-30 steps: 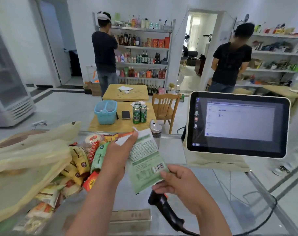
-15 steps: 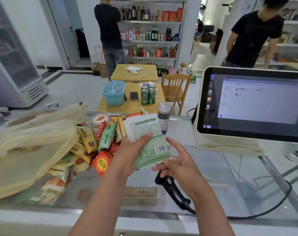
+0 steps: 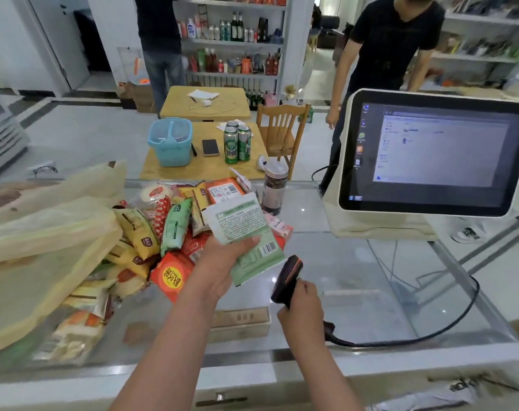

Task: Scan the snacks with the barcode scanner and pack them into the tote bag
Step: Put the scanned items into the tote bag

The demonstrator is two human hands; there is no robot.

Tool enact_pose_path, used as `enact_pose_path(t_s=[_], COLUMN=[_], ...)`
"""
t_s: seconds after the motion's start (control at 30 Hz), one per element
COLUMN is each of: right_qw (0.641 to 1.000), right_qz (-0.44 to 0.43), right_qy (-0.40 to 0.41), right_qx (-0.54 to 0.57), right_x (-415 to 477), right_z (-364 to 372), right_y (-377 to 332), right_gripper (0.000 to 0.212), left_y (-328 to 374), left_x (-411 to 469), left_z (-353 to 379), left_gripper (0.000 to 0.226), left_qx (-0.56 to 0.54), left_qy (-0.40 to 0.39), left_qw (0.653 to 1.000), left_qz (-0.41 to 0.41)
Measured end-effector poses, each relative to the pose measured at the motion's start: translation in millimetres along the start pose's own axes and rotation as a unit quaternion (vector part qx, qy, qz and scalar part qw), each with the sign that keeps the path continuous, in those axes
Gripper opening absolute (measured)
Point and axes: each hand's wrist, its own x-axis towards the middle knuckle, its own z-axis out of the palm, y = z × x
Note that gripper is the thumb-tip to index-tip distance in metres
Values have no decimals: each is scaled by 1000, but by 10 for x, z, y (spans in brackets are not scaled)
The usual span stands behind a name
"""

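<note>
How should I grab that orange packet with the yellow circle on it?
Pinch the orange packet by its near bottom corner, coming in from the front edge of the glass counter. That corner lies flat and pokes out free. The snack pile covers the packet's far side, and the left hand, holding the green packet, sits close on its right.

Bare left hand [image 3: 218, 264], right hand [image 3: 301, 307]
</note>
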Motion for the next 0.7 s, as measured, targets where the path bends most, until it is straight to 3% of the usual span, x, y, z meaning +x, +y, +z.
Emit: enact_pose_path(t_s=[0.07,0.23,0.4,0.7], right_qw=[1000,993,965,957], right_qz=[15,10,29,34], right_qy=[-3,22,10,-12], right_qx=[15,116,261,289], right_x=[-19,-101,-245,-367], right_z=[-69,-564,-1112,-1317], right_y=[-24,-131,-259,-294], right_gripper=[46,15,16,15], left_y=[-25,-33,-56,-133], left_x=[37,154,266,252], left_z=[-26,-51,29,196], left_gripper=[41,47,42,48], left_qx=[7,5,-4,12], left_qy=[2,14,27,17], left_qw=[1000,1000,1000,999], left_qz=[1,3,14,30])
